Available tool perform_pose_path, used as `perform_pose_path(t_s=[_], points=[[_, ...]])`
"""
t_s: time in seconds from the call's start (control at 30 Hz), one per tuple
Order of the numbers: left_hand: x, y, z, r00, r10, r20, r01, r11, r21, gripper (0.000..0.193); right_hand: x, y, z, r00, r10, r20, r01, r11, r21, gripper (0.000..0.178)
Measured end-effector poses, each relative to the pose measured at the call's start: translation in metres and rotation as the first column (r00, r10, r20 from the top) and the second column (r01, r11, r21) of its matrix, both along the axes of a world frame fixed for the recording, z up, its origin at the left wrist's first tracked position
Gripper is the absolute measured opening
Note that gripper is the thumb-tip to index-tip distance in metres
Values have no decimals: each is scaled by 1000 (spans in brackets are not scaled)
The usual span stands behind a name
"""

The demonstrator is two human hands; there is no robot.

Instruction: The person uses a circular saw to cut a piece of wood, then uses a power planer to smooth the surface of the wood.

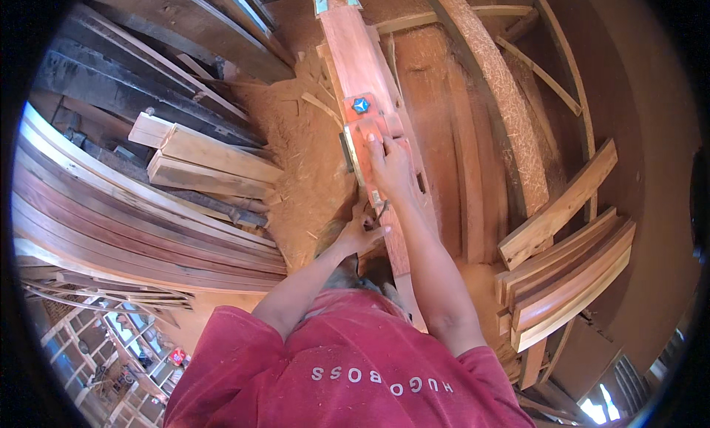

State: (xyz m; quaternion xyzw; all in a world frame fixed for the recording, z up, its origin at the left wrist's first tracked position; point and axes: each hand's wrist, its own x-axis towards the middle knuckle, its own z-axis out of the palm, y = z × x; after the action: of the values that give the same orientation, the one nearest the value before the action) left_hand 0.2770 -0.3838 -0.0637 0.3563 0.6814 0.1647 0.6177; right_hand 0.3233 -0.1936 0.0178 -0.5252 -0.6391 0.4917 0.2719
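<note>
Probably heavy and rigid, this boxy orange power planer [379,123] steers best by its top, which my right grip [390,165] wraps; whether my left grip [360,237] pinches, I can't tell.

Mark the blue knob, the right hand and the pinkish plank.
Blue knob [360,105]: head view, its face.
Right hand [391,165]: head view, back of the hand.
Pinkish plank [350,47]: head view, bare stretch beyond the knob.

The right hand [390,165] covers part of the orange electric planer [375,120]; shadow obscures fingers of the left hand [360,238]. The red shirt [347,347], cropped below, hides the wooden board's [351,47] near end. Distant shelf items [177,356] are too small to tell.
</note>
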Motion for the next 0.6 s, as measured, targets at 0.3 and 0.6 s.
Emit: perform_pose_path(t_s=[0.3,0.6], points=[[-3,23,4,995,95,-39,-94,995,25,85,-34,42,-4,999,23,46,-25,999,40,53],[6,11,-33,935,286,210,-323,931,169,91,-76,91,-6,1000,-1,23,-2,992,125,55]])
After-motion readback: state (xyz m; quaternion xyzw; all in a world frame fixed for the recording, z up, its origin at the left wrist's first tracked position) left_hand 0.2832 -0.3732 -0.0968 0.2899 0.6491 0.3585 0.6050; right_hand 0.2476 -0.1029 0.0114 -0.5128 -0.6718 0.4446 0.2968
